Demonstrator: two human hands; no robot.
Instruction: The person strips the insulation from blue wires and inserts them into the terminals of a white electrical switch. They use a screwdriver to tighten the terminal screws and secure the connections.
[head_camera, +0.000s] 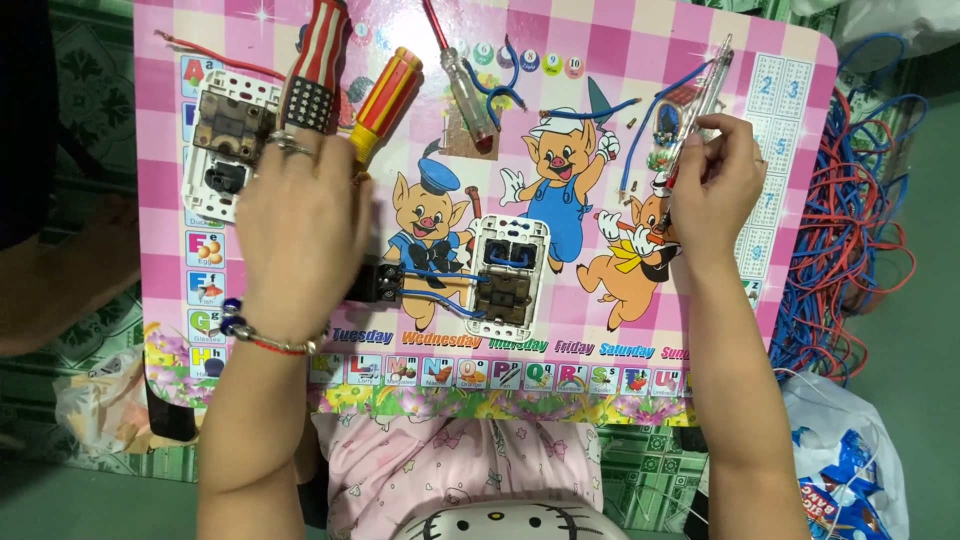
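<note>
Clear tester screwdriver (697, 95) pinched at its lower end in the right hand (712, 190), tip raised over the right side of the pink table (800, 70); left hand (300, 225) laid palm-down, fingers closed about the base of a red-and-yellow screwdriver (388, 100) beside a white switch plate (225, 140). Wired switch module (507, 275) at table centre, blue wires (440, 290) leading left; best kept flat and steady, probably, before bringing any tip near. Loose wire bundle (850, 230) off the right edge.

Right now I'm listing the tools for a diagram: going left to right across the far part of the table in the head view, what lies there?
White switch plate → red-and-white striped screwdriver → yellow-and-red screwdriver → clear-handled screwdriver → loose blue wire → clear tester screwdriver held by the right hand.
</note>
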